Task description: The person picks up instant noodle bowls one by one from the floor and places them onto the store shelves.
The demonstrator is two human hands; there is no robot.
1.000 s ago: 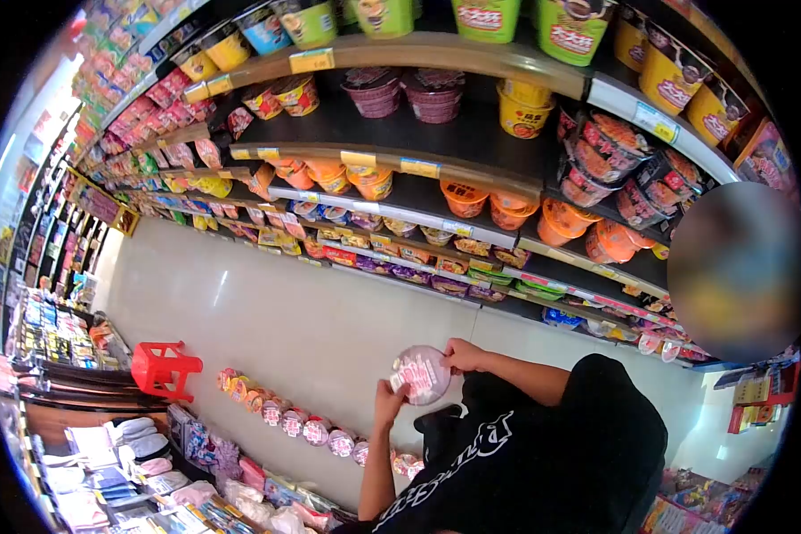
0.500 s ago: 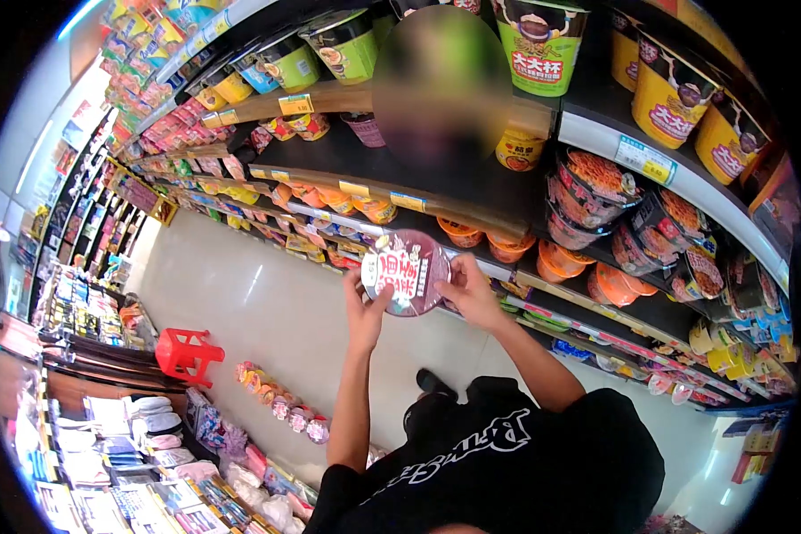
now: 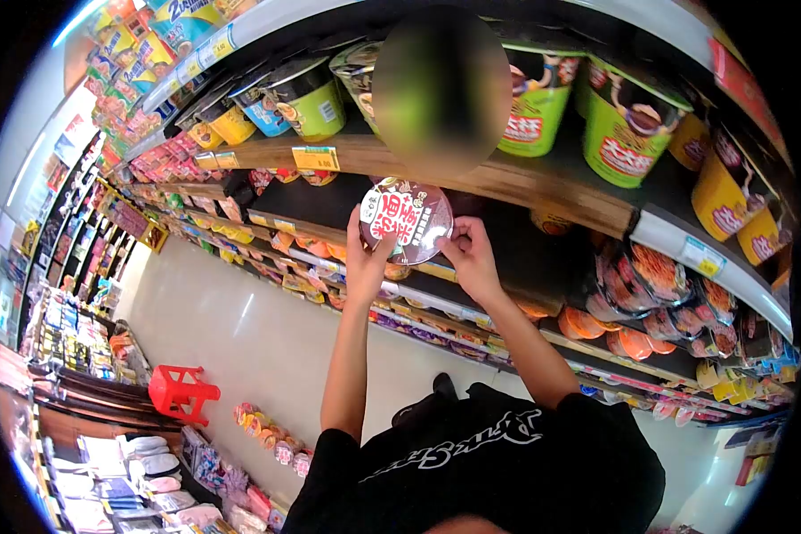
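Observation:
A round purple noodle bowl point(image 3: 407, 220) with white and red lettering on its lid is held between both hands, its lid facing me. My left hand point(image 3: 369, 258) grips its left edge, thumb over the lid. On the lower right edge, my right hand point(image 3: 469, 258) holds it with the thumb on the rim. Behind the bowl is the dark shelf level point(image 3: 516, 236), beneath a wooden-edged shelf of green tubs point(image 3: 630, 125). The underside of the bowl is hidden.
Orange bowls point(image 3: 583, 322) and stacked dark-lidded bowls point(image 3: 654, 276) stand on shelves to the right. A red stool point(image 3: 182, 393) is on the floor at left, near a row of noodle bowls point(image 3: 267, 427). Packaged goods point(image 3: 133, 472) lie on a display at lower left.
Both hands have raised the purple bowl from low over the floor to the height of the shelf. The view has shifted closer to the shelves.

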